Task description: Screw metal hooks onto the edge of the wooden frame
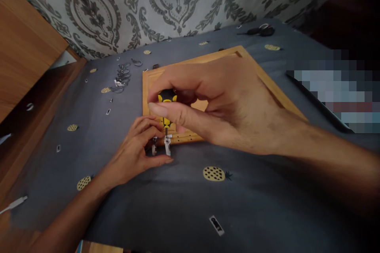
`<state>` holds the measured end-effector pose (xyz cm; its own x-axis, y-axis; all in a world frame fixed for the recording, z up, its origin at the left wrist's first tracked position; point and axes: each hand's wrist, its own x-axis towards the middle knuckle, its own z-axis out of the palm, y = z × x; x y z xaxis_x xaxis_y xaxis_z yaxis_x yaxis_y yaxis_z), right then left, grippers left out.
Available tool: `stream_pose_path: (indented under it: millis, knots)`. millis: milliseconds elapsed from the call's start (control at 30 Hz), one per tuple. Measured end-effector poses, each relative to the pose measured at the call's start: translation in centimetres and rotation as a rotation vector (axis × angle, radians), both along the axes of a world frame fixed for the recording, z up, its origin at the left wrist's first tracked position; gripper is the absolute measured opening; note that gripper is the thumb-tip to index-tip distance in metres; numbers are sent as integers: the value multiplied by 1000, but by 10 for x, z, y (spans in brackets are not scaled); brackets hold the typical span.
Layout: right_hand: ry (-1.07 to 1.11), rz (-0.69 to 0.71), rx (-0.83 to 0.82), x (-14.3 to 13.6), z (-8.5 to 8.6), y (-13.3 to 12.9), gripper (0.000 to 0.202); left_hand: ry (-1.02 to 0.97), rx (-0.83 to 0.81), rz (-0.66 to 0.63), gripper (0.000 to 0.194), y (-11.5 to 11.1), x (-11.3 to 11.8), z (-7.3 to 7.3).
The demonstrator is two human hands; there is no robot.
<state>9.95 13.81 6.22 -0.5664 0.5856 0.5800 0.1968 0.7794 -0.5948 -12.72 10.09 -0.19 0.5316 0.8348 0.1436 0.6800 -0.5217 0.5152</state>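
Observation:
My right hand is closed around the black-and-yellow handle of a screwdriver, which stands upright. The screwdriver's tip meets a metal hinge at the near edge of a framed wooden panel. My left hand curls about that hinge from the left, its thumb in front and its fingers over the panel's corner. A second metal piece shows beneath the left fingers. Small dark holes dot the panel's edge right of the hinge. My right hand hides much of the panel.
Several small metal pieces lie left of the panel on the blue pineapple-print cloth. At the back right is a dark object with a loop. Wooden furniture borders the left; a white cable plug lies nearby. A blurred-out, dark-edged object is at right.

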Motion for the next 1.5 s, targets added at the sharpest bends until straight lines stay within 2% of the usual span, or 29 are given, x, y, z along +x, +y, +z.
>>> stream_pose_path:
  millis: [467,733,1500]
  knots:
    - [9,20,-15,1,0,1,35,-32,23,-17,32,0,0,-1]
    - [23,30,-40,0,-2,1,17,-10,36,-19,33,0,0,-1]
    - [25,54,86,-5,-13,5,17,-17,52,-29,31,-1,-2,-4]
